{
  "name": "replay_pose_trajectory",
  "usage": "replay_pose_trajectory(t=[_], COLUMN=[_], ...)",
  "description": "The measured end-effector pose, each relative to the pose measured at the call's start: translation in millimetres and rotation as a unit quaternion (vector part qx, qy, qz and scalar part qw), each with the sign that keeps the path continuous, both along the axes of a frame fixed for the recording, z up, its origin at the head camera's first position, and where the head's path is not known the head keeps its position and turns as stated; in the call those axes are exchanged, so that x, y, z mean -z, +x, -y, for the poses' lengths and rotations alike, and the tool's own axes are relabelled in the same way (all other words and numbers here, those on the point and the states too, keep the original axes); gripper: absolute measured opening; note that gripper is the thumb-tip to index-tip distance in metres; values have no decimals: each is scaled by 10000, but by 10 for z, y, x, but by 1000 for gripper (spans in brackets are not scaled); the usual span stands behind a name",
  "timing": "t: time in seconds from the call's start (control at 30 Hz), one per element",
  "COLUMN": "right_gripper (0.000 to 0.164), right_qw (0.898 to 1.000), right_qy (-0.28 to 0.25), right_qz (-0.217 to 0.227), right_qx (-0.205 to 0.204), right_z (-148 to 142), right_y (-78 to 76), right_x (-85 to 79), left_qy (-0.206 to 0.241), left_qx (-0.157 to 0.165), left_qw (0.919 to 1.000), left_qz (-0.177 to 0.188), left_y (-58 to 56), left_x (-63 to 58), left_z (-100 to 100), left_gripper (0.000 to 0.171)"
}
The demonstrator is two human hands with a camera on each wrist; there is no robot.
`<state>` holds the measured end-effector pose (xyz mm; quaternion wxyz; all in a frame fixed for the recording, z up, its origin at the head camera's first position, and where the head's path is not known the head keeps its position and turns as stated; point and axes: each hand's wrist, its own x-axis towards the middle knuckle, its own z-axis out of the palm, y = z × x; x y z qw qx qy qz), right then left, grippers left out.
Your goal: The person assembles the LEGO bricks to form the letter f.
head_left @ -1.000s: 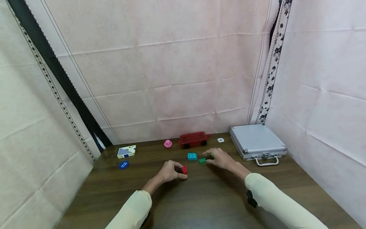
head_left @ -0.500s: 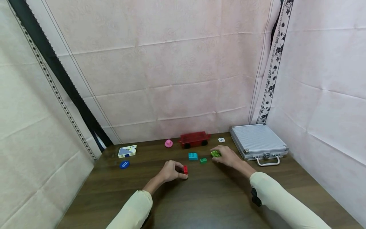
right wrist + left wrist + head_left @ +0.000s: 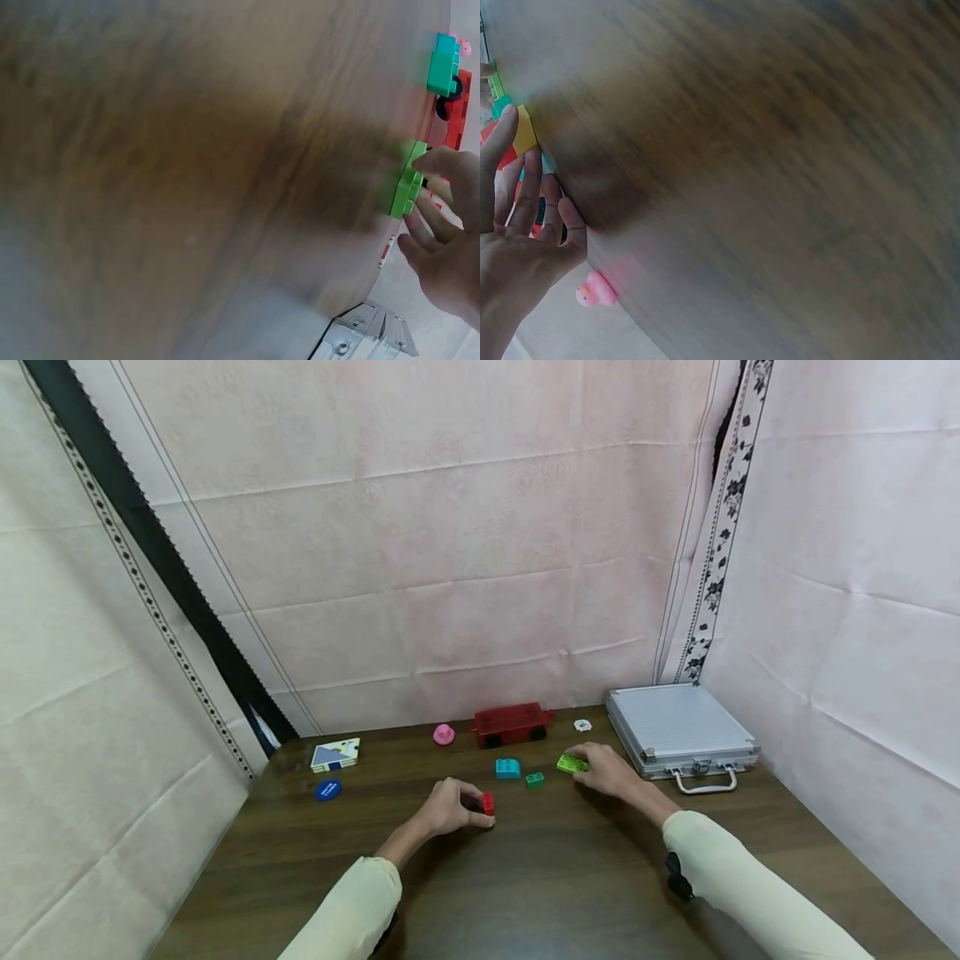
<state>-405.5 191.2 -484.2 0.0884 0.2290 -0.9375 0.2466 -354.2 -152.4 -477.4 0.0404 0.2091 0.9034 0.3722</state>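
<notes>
Right hand has drawn rightward, pinching the lime brick; the green brick seems left free. Left hand, lower centre, grips the red brick.

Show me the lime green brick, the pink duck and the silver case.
Lime green brick (image 3: pixel 572 764), head view: studded top.
Pink duck (image 3: pixel 601 288), left wrist view: body.
Silver case (image 3: pixel 678 720), head view: lid.
</notes>
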Motion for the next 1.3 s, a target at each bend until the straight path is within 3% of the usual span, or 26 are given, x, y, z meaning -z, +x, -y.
replay_pose_trajectory(t=[0.33,0.63,1.03,1.3], right_gripper=[34,35,36,37], right_qw=[9994,9982,9919,9877], right_qy=[256,216,126,104], right_qz=[-197,-420,-677,-488], right_qx=[-122,-373,-1072,-1480], right_z=[-30,43,377,667], right_y=[-31,46,206,331], right_x=[3,-181,-435,-535], left_qy=[89,61,-80,-48], left_qx=[-51,-45,-54,29], left_qw=[9999,9999,9999,10000], left_qz=[90,78,62,-4], left_y=[0,-1,5,1], left_x=[-4,-16,-1,0], left_z=[1,-4,5,8], left_gripper=[33,32,33,33])
